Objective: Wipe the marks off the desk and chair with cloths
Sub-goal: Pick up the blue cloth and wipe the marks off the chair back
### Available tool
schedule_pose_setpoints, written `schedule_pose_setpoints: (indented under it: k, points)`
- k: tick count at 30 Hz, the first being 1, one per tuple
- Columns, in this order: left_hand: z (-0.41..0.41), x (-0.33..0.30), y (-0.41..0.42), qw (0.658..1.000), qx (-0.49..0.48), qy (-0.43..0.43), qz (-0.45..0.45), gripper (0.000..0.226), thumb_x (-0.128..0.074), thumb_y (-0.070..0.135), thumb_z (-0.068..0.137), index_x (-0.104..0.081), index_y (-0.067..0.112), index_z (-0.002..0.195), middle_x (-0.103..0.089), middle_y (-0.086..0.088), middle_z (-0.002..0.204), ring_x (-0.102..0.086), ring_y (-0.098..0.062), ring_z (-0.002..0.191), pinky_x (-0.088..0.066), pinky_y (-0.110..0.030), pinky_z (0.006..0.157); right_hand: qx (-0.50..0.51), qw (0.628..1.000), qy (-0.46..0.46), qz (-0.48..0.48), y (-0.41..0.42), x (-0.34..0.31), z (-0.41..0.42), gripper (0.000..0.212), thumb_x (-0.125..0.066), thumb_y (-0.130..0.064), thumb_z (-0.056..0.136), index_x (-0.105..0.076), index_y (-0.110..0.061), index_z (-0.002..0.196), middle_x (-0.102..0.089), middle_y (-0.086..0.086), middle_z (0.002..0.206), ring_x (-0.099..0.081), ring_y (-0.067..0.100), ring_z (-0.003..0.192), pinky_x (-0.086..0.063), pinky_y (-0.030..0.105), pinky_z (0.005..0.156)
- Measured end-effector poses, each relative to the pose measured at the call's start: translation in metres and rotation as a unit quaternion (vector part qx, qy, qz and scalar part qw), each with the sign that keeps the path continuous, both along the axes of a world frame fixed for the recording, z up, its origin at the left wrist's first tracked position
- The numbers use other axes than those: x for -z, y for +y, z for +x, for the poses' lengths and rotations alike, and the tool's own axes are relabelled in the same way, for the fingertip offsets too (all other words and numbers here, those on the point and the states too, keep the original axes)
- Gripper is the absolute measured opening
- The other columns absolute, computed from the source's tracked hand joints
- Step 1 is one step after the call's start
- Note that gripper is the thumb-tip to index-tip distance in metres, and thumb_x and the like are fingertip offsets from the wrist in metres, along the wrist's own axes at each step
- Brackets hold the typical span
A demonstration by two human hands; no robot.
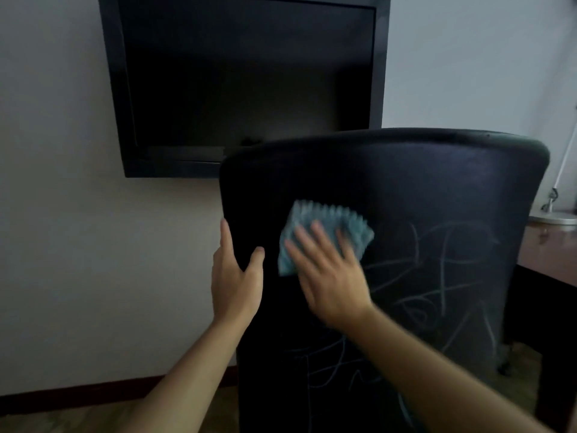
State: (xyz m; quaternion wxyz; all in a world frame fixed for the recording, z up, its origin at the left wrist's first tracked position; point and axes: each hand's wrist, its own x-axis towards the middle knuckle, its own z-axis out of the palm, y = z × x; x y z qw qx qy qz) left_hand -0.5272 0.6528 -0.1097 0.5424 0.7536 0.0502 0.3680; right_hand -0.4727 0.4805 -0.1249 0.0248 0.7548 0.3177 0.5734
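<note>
A black chair (406, 182) stands with its back towards me. Pale scribbled marks (437, 276) cover the right and lower parts of the backrest. My right hand (331, 276) lies flat with spread fingers on a blue-green cloth (324, 226) and presses it against the upper left of the backrest; the hand is blurred. My left hand (235, 276) grips the chair's left edge, with the thumb on the back face and the fingers round the side. The desk (549, 254) shows as a brown top at the right, partly hidden by the chair.
A black television (243, 82) hangs on the pale wall behind the chair. A white lamp base (552, 218) with a thin arm stands on the desk. A dark skirting board runs along the wall at lower left above a wooden floor.
</note>
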Motion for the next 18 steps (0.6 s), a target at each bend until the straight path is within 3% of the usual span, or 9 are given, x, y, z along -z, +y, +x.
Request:
schedule_pose_setpoints:
  k: [3,6,8,9,11,13,15,17,18]
  points:
    - [-0.005,0.007,0.003,0.999,0.007,0.011,0.046,0.077,-0.051,0.045,0.096,0.003,0.057,0.148,-0.024,0.014,0.160,-0.037,-0.017,0.140,-0.033,-0.033,0.102,0.005,0.994,0.062,-0.088,-0.017,0.091,-0.009,0.060,-0.048,-0.034,0.092,-0.033,-0.025,0.150,-0.027,-0.003,0.159,-0.010,0.018,0.150,-0.036,0.038,0.102]
    - [-0.010,0.013,0.006,0.997,0.001,0.025,0.076,0.076,-0.050,0.043,0.097,0.005,0.059,0.147,-0.025,0.015,0.160,-0.043,-0.022,0.137,-0.043,-0.042,0.107,-0.011,0.993,0.053,-0.104,-0.025,0.071,-0.010,0.057,-0.049,-0.034,0.092,-0.039,-0.026,0.148,-0.030,-0.002,0.157,-0.016,0.018,0.149,-0.033,0.040,0.104]
    - [-0.012,0.015,0.007,0.997,-0.003,0.037,0.067,0.075,-0.050,0.043,0.097,0.005,0.064,0.144,-0.034,0.009,0.158,-0.058,-0.026,0.121,-0.054,-0.042,0.093,-0.013,0.999,0.001,-0.030,-0.019,0.013,-0.005,0.054,-0.049,-0.031,0.094,-0.041,-0.026,0.146,-0.030,0.000,0.157,-0.019,0.019,0.148,-0.033,0.043,0.103]
    - [-0.010,0.015,0.007,0.998,-0.001,0.035,0.057,0.074,-0.049,0.043,0.097,0.004,0.066,0.143,-0.037,0.008,0.157,-0.062,-0.021,0.113,-0.056,-0.035,0.085,-0.005,1.000,-0.019,0.013,-0.016,-0.021,-0.003,0.052,-0.047,-0.032,0.095,-0.040,-0.026,0.147,-0.029,0.000,0.157,-0.018,0.020,0.149,-0.030,0.045,0.107]
    - [-0.008,0.017,0.009,0.999,0.007,0.033,0.041,0.071,-0.049,0.042,0.098,0.000,0.066,0.143,-0.038,0.010,0.156,-0.056,0.001,0.098,-0.048,-0.011,0.067,0.014,0.996,-0.061,0.056,-0.014,-0.072,0.003,0.050,-0.043,-0.034,0.099,-0.039,-0.026,0.148,-0.028,0.000,0.158,-0.016,0.022,0.149,-0.016,0.052,0.117]
    - [-0.010,0.016,0.011,0.998,0.010,0.045,0.033,0.070,-0.049,0.040,0.098,-0.002,0.065,0.144,-0.038,0.011,0.155,-0.053,0.009,0.084,-0.040,-0.005,0.052,0.022,0.995,-0.076,0.065,-0.015,-0.073,0.008,0.049,-0.042,-0.034,0.100,-0.038,-0.026,0.148,-0.030,0.001,0.158,-0.016,0.024,0.149,-0.010,0.055,0.119]
    - [-0.011,0.020,0.011,0.998,0.020,0.050,0.042,0.071,-0.049,0.040,0.099,0.001,0.066,0.143,-0.036,0.010,0.156,-0.064,-0.006,0.096,-0.042,-0.009,0.056,0.023,0.996,-0.057,0.069,-0.025,-0.024,0.009,0.049,-0.044,-0.031,0.099,-0.040,-0.026,0.147,-0.034,0.002,0.156,-0.019,0.025,0.149,-0.011,0.056,0.118]
    - [-0.014,0.023,0.014,0.997,0.025,0.046,0.048,0.072,-0.049,0.040,0.099,0.004,0.068,0.140,-0.031,0.011,0.158,-0.063,-0.028,0.114,-0.056,-0.026,0.072,0.032,0.999,-0.008,0.036,-0.037,0.046,0.005,0.048,-0.043,-0.031,0.098,-0.041,-0.026,0.146,-0.039,0.004,0.153,-0.019,0.025,0.149,-0.015,0.057,0.117]
    - [-0.014,0.024,0.015,0.997,0.027,0.048,0.056,0.073,-0.048,0.041,0.099,0.006,0.069,0.138,-0.030,0.011,0.159,-0.061,-0.031,0.116,-0.058,-0.038,0.082,0.048,0.999,0.019,0.009,-0.042,0.077,0.000,0.048,-0.041,-0.033,0.099,-0.041,-0.026,0.146,-0.040,0.003,0.152,-0.018,0.024,0.149,-0.021,0.056,0.115]
